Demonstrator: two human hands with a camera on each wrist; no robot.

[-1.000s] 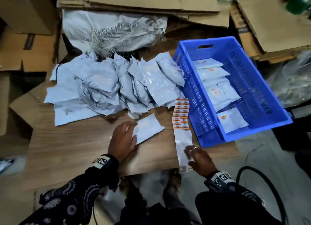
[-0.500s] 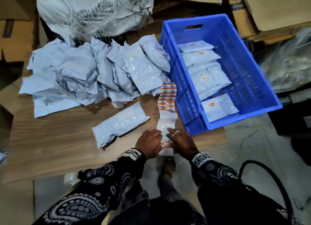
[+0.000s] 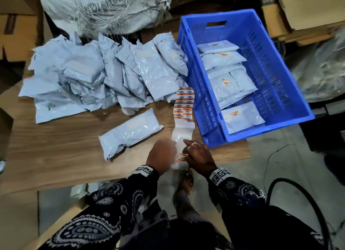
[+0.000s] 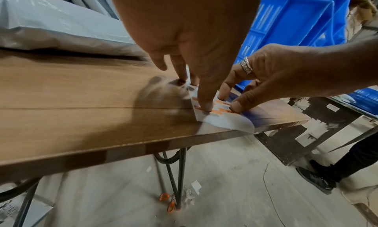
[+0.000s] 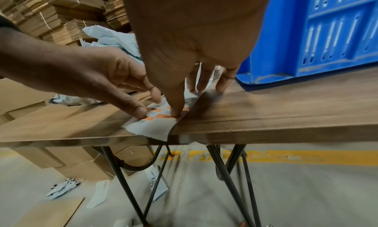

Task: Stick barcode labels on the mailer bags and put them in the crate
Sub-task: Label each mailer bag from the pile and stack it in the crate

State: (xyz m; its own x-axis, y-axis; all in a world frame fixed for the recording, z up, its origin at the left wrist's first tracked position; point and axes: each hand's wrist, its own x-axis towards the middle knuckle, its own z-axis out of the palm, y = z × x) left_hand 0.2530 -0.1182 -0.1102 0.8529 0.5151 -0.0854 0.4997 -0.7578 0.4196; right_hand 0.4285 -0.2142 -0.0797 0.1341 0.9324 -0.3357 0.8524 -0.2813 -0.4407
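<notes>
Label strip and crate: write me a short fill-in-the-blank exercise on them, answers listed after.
1. Both hands, the left hand and the right hand, press on the near end of the label strip, which lies on the ____.
2. The crate that holds the labelled bags is ____ in colour.
3. A single mailer bag lies apart from the pile, to the ____ of the label strip in the head view.
4. The ring is worn on the ____ hand.

Missing words: table; blue; left; right

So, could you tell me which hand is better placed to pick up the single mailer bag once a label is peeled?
Probably the left hand: the lone mailer bag lies on its side of the label strip, while the right hand is nearer the crate.
</notes>
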